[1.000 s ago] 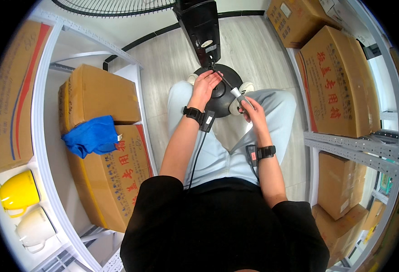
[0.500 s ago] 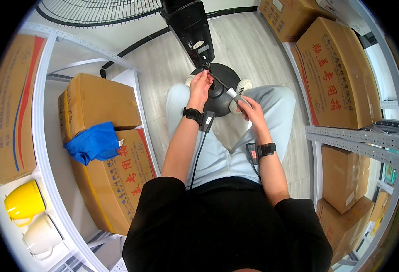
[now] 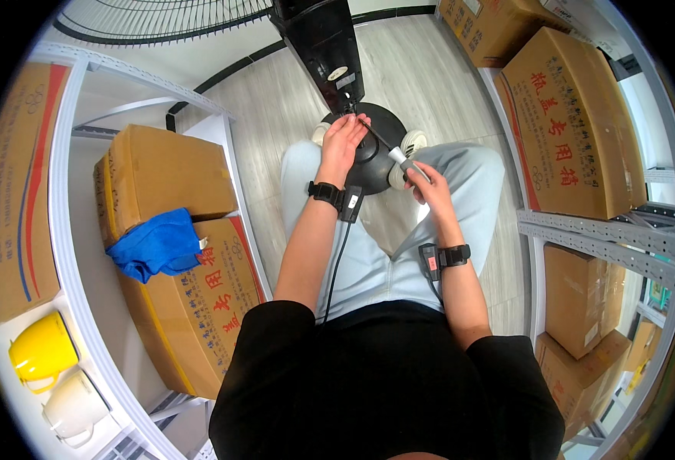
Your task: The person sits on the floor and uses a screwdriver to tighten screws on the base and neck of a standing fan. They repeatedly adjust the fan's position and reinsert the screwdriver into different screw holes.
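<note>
A grey-handled screwdriver (image 3: 405, 161) is in my right hand (image 3: 429, 186), its fingers closed round the handle. The dark shaft slants up and left, its tip close to the fingertips of my left hand (image 3: 341, 146). That left hand lies just under the black housing of a pedestal fan (image 3: 322, 57), palm partly turned up and fingers stretched out. Whether a small part rests on those fingers is too small to make out. Below the housing, the fan's round black base (image 3: 383, 126) stands on the floor between my shoes.
The wire fan guard (image 3: 161, 23) spans the upper left. Shelving on both sides holds cardboard boxes (image 3: 575, 123); a blue cloth (image 3: 157, 244) drapes over boxes at left. A yellow mug (image 3: 44, 349) and a white mug (image 3: 77, 406) sit lower left. Cables run from both wrist straps.
The fingers of my left hand have gone from a pinch to stretched out beneath the housing. My right hand and the screwdriver have shifted very slightly to the right.
</note>
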{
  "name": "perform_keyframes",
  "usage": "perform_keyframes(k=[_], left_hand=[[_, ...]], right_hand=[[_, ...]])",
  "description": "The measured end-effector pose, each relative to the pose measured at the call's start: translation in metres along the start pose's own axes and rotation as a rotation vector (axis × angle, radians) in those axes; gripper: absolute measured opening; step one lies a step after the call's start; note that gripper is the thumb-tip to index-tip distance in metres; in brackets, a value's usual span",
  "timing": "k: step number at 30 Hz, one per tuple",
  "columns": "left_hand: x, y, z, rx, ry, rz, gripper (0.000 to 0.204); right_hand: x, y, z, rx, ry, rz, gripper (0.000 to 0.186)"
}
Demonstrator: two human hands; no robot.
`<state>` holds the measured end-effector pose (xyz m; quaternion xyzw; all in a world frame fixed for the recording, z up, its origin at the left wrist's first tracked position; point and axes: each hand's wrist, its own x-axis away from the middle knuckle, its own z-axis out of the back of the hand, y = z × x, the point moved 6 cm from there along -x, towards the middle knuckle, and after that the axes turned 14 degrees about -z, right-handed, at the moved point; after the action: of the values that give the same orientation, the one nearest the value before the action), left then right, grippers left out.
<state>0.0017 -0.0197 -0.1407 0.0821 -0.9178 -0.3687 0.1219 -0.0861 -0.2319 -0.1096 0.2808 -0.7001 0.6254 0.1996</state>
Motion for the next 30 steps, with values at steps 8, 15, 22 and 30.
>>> perform_keyframes(k=[8, 15, 22, 30], left_hand=[[-0.005, -0.004, -0.008, -0.046, -0.084, 0.055, 0.011], [-0.015, -0.006, -0.023, -0.231, -0.285, 0.152, 0.012], [-0.021, -0.016, -0.03, -0.339, -0.365, 0.265, 0.015], [-0.031, -0.026, -0.026, -0.199, -0.297, 0.276, 0.015]], right_hand=[[0.009, -0.009, 0.005, 0.049, 0.075, 0.013, 0.036], [0.019, -0.028, 0.025, 0.117, 0.136, -0.002, 0.034], [0.014, -0.032, 0.034, 0.02, -0.015, -0.168, 0.031], [0.004, -0.036, 0.025, -0.02, -0.013, -0.147, 0.031]])
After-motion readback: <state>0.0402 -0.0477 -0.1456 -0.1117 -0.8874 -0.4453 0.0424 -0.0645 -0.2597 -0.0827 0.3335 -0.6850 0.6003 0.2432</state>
